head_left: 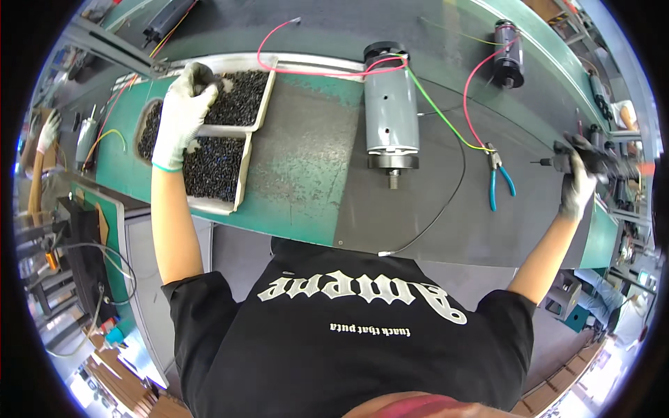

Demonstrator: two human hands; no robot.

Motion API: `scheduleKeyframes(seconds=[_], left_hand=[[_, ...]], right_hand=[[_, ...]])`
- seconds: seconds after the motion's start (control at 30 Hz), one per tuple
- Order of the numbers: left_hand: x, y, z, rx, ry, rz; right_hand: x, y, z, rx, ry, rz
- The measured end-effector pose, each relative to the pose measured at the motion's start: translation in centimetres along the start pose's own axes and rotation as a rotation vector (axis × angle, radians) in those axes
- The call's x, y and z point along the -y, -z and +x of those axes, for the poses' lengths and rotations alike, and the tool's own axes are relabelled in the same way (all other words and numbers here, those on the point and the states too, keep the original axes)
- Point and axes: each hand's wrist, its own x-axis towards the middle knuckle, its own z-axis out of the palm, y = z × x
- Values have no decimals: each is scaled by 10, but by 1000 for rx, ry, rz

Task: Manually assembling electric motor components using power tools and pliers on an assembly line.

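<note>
My left hand (185, 115), in a white glove with dark fingertips, is over a light tray (263, 104) of small black screw-like parts (240, 97). Its fingers are curled together; what they hold, if anything, is hidden. A second tray (245, 171) of similar black parts (212, 167) lies below it, nearer to me. At the far right my right hand (578, 188), also gloved, grips a dark power screwdriver (585, 159), its thin bit pointing left. Between my hands a grey cylindrical motor (391, 111) lies with its threaded shaft toward me, red and green wires running from its far end.
Blue-handled pliers (496, 177) lie right of the motor, touching the wire ends. A black cable (453, 198) curves across the dark mat (313, 139). A smaller black motor (509, 56) stands farther back right. Another person's gloved hand (49, 131) shows at the far left.
</note>
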Motion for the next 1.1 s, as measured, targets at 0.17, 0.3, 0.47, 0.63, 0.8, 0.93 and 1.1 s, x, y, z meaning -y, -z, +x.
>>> scheduleKeyframes(seconds=[0.17,0.3,0.47,0.63,0.8,0.93,1.1], left_hand=[[-111,-29,-74,-44,133,-977],[-169,-100,-113,423,321,-1661],[-177,-143,-127,648,472,-2164],[-180,-147,-137,700,551,-2076],[-179,-141,-148,764,596,-1711],[-158,-161,-157,992,649,-1844],[-151,-186,-150,712,936,-1933]], right_hand=[[106,-129,-59,-83,145,697],[142,-182,-56,194,118,1282],[140,-181,-79,171,12,1263],[136,-185,-89,201,-85,1274],[125,-193,-95,252,-203,1314],[114,-195,-101,285,-304,1341],[106,-192,-101,266,-292,1311]])
